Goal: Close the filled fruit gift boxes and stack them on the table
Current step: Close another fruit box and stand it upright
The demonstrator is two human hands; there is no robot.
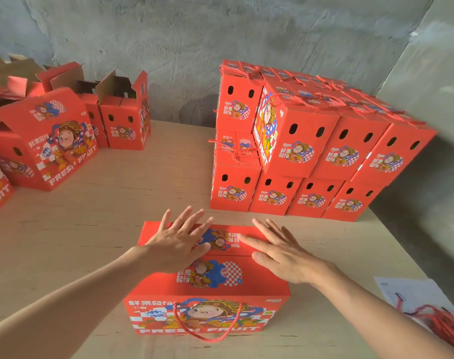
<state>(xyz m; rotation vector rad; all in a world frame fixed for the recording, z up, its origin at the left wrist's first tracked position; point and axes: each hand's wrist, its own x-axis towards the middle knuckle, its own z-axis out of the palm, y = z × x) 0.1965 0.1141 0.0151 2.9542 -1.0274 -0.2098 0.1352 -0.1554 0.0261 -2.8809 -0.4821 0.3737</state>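
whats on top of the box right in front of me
The left hand and the right hand lie flat, fingers spread, on the closed lid of the box. The lid hides whatever is inside.

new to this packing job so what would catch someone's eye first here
First comes the block of closed red fruit gift boxes, stacked in layers at the far right of the wooden table. Next, front and centre, is a red gift box with a rope handle on its near side, and the left hand and right hand press flat on its top flaps. At the far left stand open boxes with their flaps up.
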